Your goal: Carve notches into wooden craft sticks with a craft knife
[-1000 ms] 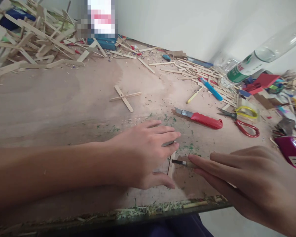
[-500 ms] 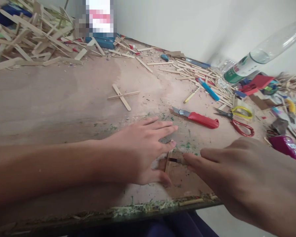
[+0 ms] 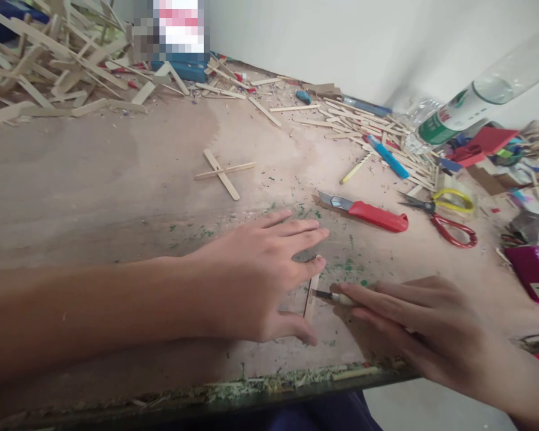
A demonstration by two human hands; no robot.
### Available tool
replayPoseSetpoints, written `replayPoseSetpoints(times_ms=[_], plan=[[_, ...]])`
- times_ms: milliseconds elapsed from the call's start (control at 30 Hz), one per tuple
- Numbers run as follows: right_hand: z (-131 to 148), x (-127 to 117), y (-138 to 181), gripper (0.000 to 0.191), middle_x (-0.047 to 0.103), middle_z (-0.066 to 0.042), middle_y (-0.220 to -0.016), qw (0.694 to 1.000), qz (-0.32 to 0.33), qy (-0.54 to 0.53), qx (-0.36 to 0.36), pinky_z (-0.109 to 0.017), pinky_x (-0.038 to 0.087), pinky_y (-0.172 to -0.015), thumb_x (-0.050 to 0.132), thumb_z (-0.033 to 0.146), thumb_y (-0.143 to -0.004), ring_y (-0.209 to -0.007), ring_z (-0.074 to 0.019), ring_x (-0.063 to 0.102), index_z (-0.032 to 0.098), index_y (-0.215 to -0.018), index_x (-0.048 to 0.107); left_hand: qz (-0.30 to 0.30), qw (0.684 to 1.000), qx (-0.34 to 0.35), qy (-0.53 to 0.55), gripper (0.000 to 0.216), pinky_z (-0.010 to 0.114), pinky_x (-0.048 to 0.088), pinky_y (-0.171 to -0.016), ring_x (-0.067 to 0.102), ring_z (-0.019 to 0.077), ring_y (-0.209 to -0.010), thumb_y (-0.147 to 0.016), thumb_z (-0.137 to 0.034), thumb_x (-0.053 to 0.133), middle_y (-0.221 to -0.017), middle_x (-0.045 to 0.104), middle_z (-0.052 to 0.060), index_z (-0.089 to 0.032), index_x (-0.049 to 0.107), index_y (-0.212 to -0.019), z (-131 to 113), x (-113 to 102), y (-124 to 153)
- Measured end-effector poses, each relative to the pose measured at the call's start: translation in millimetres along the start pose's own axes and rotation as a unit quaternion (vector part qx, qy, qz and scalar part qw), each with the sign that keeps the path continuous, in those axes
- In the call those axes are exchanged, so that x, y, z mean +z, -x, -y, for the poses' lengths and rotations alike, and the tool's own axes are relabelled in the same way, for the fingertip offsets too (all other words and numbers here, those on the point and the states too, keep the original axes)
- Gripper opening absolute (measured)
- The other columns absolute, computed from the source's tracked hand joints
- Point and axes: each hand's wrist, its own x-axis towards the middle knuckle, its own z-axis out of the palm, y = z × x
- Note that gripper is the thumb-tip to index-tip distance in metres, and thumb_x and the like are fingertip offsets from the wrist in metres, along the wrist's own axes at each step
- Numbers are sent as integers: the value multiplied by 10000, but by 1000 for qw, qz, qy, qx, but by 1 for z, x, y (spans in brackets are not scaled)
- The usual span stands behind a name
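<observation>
My left hand (image 3: pixel 251 278) lies flat on the worn wooden table (image 3: pixel 94 179), fingers spread, thumb and a fingertip pressing on a short wooden craft stick (image 3: pixel 311 297) near the front edge. My right hand (image 3: pixel 413 326) is closed on a small knife (image 3: pixel 330 296), its dark blade tip touching the stick from the right. Most of the knife's handle is hidden under my fingers.
A red utility knife (image 3: pixel 368 214) and red-and-yellow scissors (image 3: pixel 444 218) lie to the right. Two crossed sticks (image 3: pixel 222 172) sit mid-table. Heaps of sticks (image 3: pixel 58 72) fill the back left; a blue pen (image 3: pixel 388 157), a plastic bottle (image 3: pixel 471 102) and a magenta object (image 3: pixel 532 272) crowd the right.
My right hand has dropped lower and flatter toward the table, blade still at the stick. My left hand has kept its place on the stick.
</observation>
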Motion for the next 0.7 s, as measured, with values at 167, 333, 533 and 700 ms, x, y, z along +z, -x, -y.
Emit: replayPoseSetpoints(times_ms=[167, 333, 533, 700], plan=[[2, 8, 5, 282, 756, 2, -788, 996, -40, -56, 50, -265, 471, -502, 566, 168, -1104, -570, -119, 679, 165, -1363, 677, -17, 1000, 6, 0, 793, 551, 292, -1330, 434, 360, -1573, -952, -762, 659, -1647, 473, 230, -118, 707, -1413, 1, 3, 2], [2, 7, 8, 291, 744, 8, -761, 994, -55, -73, 53, -271, 482, -495, 601, 134, -1078, -556, -125, 670, 166, -1352, 694, -10, 1000, 9, 0, 786, 582, 289, -1328, 463, 365, -1552, -960, -747, 663, -1630, 498, 230, -107, 701, -1415, 0, 1, 1], [1, 8, 9, 354, 674, 35, -724, 997, -51, -51, 35, -261, 408, -488, 616, 121, -1067, -525, -94, 599, 178, -1410, 680, -13, 1000, 17, -5, 801, 581, 295, -1330, 513, 368, -1514, -957, -748, 665, -1593, 548, 227, -91, 695, -1413, 0, -1, 0], [-3, 8, 7, 350, 700, 8, -772, 998, -37, -42, 37, -287, 399, -523, 627, 132, -1065, -596, -123, 650, 166, -1409, 684, -12, 1000, 15, -3, 805, 573, 298, -1328, 514, 357, -1515, -953, -753, 669, -1592, 546, 232, -92, 697, -1411, 0, 0, 0]])
